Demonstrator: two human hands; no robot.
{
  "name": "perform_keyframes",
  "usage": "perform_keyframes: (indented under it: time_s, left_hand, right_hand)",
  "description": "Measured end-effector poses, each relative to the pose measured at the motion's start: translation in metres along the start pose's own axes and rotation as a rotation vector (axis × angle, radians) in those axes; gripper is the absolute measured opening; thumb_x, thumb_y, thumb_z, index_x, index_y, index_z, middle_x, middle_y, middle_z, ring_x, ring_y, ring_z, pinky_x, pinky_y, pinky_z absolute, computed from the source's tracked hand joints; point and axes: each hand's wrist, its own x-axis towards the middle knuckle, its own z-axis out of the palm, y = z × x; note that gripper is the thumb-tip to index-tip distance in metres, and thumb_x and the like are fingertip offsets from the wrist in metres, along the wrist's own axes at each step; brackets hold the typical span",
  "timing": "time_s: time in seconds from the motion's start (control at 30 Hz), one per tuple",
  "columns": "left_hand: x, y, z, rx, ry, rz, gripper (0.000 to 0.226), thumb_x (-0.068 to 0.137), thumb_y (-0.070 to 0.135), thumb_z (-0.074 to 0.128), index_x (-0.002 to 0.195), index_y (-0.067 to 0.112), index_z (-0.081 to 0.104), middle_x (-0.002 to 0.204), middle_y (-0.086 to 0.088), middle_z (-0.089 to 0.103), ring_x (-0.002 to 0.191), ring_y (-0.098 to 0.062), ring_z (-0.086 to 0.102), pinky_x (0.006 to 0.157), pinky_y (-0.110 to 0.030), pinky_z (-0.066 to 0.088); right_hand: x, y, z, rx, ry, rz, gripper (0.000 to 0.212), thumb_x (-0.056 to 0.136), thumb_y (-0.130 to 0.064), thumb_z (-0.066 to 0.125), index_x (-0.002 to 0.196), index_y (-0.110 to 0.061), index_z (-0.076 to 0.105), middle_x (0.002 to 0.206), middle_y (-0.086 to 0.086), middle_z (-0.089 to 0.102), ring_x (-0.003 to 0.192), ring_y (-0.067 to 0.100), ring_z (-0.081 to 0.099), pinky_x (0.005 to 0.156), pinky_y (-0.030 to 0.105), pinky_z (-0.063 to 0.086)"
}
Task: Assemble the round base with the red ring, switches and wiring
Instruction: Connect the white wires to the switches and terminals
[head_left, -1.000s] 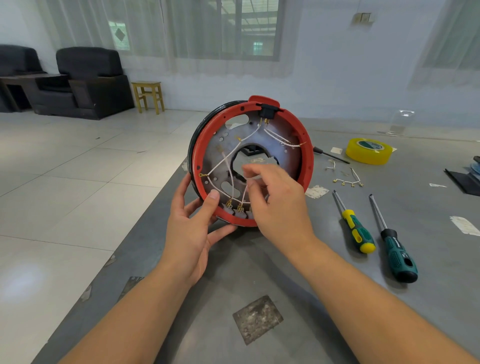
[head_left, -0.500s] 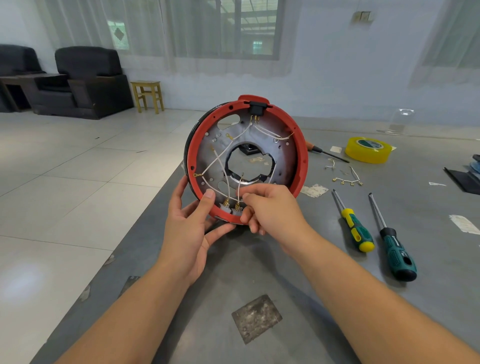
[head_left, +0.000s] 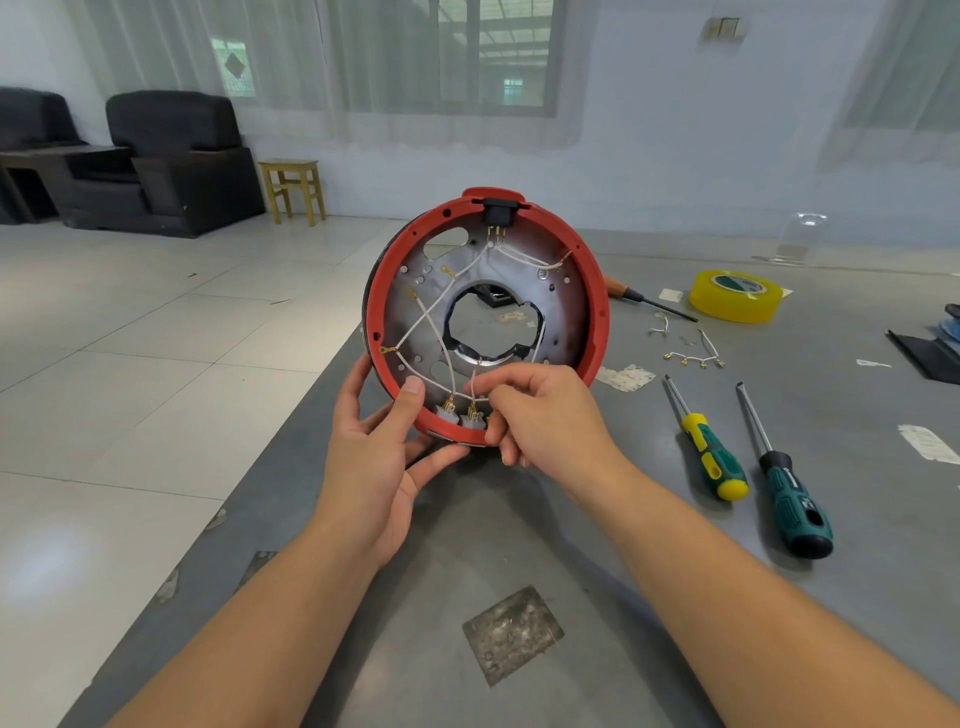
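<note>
The round base (head_left: 563, 306) stands on edge above the grey table, its grey metal plate framed by a red ring (head_left: 597, 291) with a black socket (head_left: 497, 212) at the top. White wires (head_left: 434, 306) with brass terminals cross the plate down to white switches (head_left: 457, 414) at the bottom rim. My left hand (head_left: 382, 441) grips the lower left rim, thumb on the inside. My right hand (head_left: 540, 415) pinches a white wire at the bottom beside the switches and hides that part of the rim.
Two green-handled screwdrivers (head_left: 709, 447) (head_left: 792, 499) lie on the grey table (head_left: 519, 545) to the right. Behind them are loose terminal wires (head_left: 693, 353), a yellow tape roll (head_left: 736, 295) and a third screwdriver (head_left: 644, 300). The table's left edge drops to a tiled floor.
My right hand came down from the plate's centre hole to the bottom rim by the switches. The base tipped a little, showing more of the centre opening.
</note>
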Motion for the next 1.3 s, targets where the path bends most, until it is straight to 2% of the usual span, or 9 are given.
perform_keyframes:
  time_s: [0.1, 0.27, 0.5, 0.63, 0.73, 0.87, 1.1, 1.2, 1.3]
  left_hand:
    - [-0.001, 0.001, 0.001, -0.018, 0.025, -0.017, 0.053, 0.098, 0.023, 0.072, 0.143, 0.042, 0.052, 0.118, -0.018, 0.077, 0.101, -0.044, 0.076, 0.074, -0.047, 0.066]
    - [0.002, 0.004, -0.002, -0.025, 0.073, -0.032, 0.051, 0.1, 0.022, 0.071, 0.143, 0.042, 0.05, 0.107, -0.012, 0.08, 0.098, -0.041, 0.078, 0.074, -0.049, 0.066]
    - [0.008, 0.012, -0.008, 0.012, 0.172, -0.039, 0.041, 0.097, 0.029, 0.075, 0.131, 0.043, 0.056, 0.118, -0.01, 0.077, 0.093, -0.034, 0.08, 0.07, -0.039, 0.066]
    - [0.011, 0.015, -0.013, 0.144, 0.187, -0.033, 0.045, 0.096, 0.04, 0.075, 0.134, 0.043, 0.052, 0.118, -0.007, 0.075, 0.088, -0.03, 0.081, 0.071, -0.04, 0.067]
    - [0.015, 0.017, -0.019, 0.501, 0.231, 0.059, 0.051, 0.093, 0.061, 0.069, 0.135, 0.044, 0.046, 0.117, -0.003, 0.073, 0.094, -0.024, 0.079, 0.072, -0.038, 0.065]
    - [0.018, 0.019, -0.03, 0.911, 0.258, 0.102, 0.056, 0.091, 0.081, 0.051, 0.126, 0.038, 0.045, 0.126, -0.001, 0.067, 0.113, -0.026, 0.067, 0.094, -0.043, 0.053]
    - [0.017, 0.025, -0.033, 1.208, 0.298, 0.137, 0.07, 0.09, 0.086, 0.039, 0.128, 0.03, 0.058, 0.113, 0.002, 0.063, 0.108, -0.024, 0.057, 0.085, -0.039, 0.043]
    - [0.018, 0.025, -0.036, 1.329, 0.313, 0.142, 0.054, 0.093, 0.08, 0.04, 0.103, 0.031, 0.061, 0.095, 0.007, 0.06, 0.109, -0.029, 0.056, 0.081, -0.039, 0.042]
    - [0.018, 0.024, -0.034, 1.381, 0.311, 0.193, 0.052, 0.096, 0.072, 0.04, 0.087, 0.026, 0.064, 0.082, 0.006, 0.063, 0.084, -0.02, 0.058, 0.065, -0.032, 0.038]
  right_hand:
    - [0.001, 0.003, -0.001, -0.069, 0.04, -0.065, 0.031, 0.095, -0.01, 0.048, 0.106, -0.025, 0.073, 0.059, 0.001, 0.069, 0.041, 0.013, 0.059, 0.042, 0.022, 0.046]
    - [-0.003, 0.017, -0.01, -0.595, 0.332, -0.552, 0.024, 0.092, -0.014, 0.055, 0.105, -0.021, 0.074, 0.086, -0.011, 0.068, 0.073, 0.012, 0.064, 0.063, 0.036, 0.056]
    - [0.002, 0.038, -0.028, -0.962, 0.185, -0.733, 0.035, 0.081, -0.044, 0.071, 0.111, -0.028, 0.067, 0.115, -0.011, 0.058, 0.113, 0.018, 0.048, 0.091, 0.033, 0.038]
    - [0.006, 0.037, -0.028, -0.96, 0.217, -0.826, 0.026, 0.087, -0.042, 0.073, 0.106, -0.025, 0.072, 0.108, -0.007, 0.063, 0.108, 0.023, 0.053, 0.088, 0.036, 0.046]
    - [0.005, 0.036, -0.029, -0.946, 0.203, -0.863, 0.024, 0.09, -0.042, 0.071, 0.105, -0.023, 0.074, 0.105, -0.004, 0.064, 0.104, 0.024, 0.055, 0.088, 0.037, 0.049]
    - [0.001, 0.035, -0.026, -0.849, 0.166, -0.844, 0.022, 0.091, -0.038, 0.071, 0.105, -0.022, 0.075, 0.104, -0.004, 0.062, 0.102, 0.022, 0.054, 0.087, 0.036, 0.049]
    - [-0.003, 0.034, -0.024, -0.749, 0.135, -0.779, 0.02, 0.089, -0.033, 0.073, 0.104, -0.02, 0.074, 0.103, -0.004, 0.061, 0.105, 0.019, 0.052, 0.087, 0.036, 0.049]
    - [-0.005, 0.034, -0.024, -0.707, 0.134, -0.761, 0.02, 0.088, -0.032, 0.073, 0.103, -0.02, 0.074, 0.101, -0.004, 0.061, 0.103, 0.018, 0.052, 0.088, 0.033, 0.048]
    - [-0.006, 0.034, -0.025, -0.68, 0.094, -0.7, 0.021, 0.089, -0.037, 0.068, 0.103, -0.022, 0.073, 0.101, -0.005, 0.06, 0.104, 0.015, 0.052, 0.088, 0.033, 0.048]
